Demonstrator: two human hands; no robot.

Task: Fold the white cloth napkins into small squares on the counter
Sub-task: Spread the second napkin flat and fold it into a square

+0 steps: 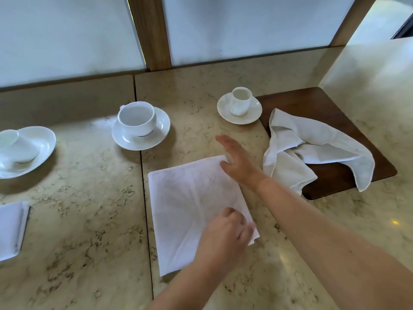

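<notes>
A white napkin (190, 204) lies flat on the marble counter (89, 220) in a folded rectangle. My left hand (225, 231) rests on its near right corner, fingers curled, pinching the edge. My right hand (237, 157) is open and flat at the napkin's far right corner, fingers stretched out, blurred. A crumpled white napkin (312, 148) lies to the right, partly on a dark wooden board (317, 104). A folded napkin (11, 227) sits at the left edge.
A large cup on a saucer (140, 126) stands behind the napkin. A small cup on a saucer (240, 106) sits at the back right. An overturned cup on a dish (22, 148) is at the left. Frosted panels with a wooden post close the back.
</notes>
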